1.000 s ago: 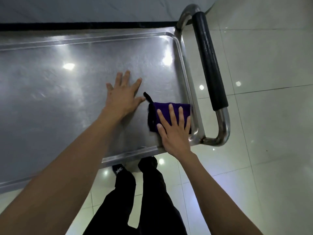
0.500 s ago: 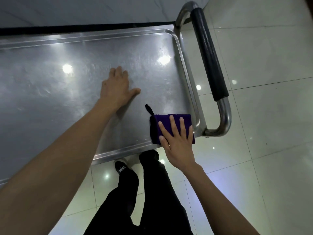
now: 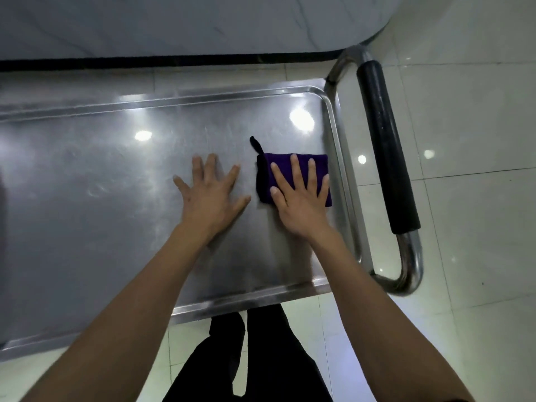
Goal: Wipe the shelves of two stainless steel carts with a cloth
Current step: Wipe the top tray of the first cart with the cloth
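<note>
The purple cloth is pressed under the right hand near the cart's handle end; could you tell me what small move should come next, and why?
Probably slide the cloth away from the raised rim, toward the left hand. The right hand presses it flat at the shelf's end, so the open steel lies that way.

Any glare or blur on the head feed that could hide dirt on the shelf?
Head view: ceiling-light glare spots on the stainless steel cart shelf, brightest by the far right corner; a hazy sheen left of the left hand; the near rim is smeared; wide-angle bending curves the black-gripped handle. The folded purple cloth under the right hand is sharp.
</note>
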A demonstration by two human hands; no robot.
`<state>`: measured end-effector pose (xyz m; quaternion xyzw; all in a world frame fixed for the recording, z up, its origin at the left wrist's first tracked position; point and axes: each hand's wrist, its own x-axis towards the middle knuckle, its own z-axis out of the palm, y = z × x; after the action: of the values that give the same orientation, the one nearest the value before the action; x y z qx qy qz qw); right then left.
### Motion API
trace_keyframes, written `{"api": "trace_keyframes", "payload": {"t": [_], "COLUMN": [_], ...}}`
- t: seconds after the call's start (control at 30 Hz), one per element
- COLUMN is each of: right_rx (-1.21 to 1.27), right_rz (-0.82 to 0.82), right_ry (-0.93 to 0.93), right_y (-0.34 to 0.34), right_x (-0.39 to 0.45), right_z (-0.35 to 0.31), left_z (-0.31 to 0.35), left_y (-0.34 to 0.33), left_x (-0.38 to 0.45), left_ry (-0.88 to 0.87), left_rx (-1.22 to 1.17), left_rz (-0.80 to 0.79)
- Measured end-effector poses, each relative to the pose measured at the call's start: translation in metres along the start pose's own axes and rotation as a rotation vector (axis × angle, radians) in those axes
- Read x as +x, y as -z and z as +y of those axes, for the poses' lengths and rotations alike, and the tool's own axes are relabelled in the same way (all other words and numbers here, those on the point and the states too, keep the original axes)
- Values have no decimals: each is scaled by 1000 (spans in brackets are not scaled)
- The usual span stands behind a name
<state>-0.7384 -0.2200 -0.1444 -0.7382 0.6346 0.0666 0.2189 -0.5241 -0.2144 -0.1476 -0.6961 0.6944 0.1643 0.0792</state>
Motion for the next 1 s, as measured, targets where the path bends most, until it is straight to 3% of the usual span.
{"api": "trace_keyframes", "payload": {"t": [0.3,0.5,0.73,1.0], "right_rx": [6,-35,-22,-8], "right_rz": [14,94,84,74], "right_ry": [85,123,157,141], "right_y": [53,56,47,9], "right_x": [157,201,172,50], "right_z": [-21,-31,-27,-16], "left_z": [4,4,4,-7], "left_y": [10,11,19,21], "left_x": [3,10,13,18], "left_ry": [21,28,19,-21], "left_rx": [40,13,1,-74], "left_rz": [-44,-77,-127,-133]}}
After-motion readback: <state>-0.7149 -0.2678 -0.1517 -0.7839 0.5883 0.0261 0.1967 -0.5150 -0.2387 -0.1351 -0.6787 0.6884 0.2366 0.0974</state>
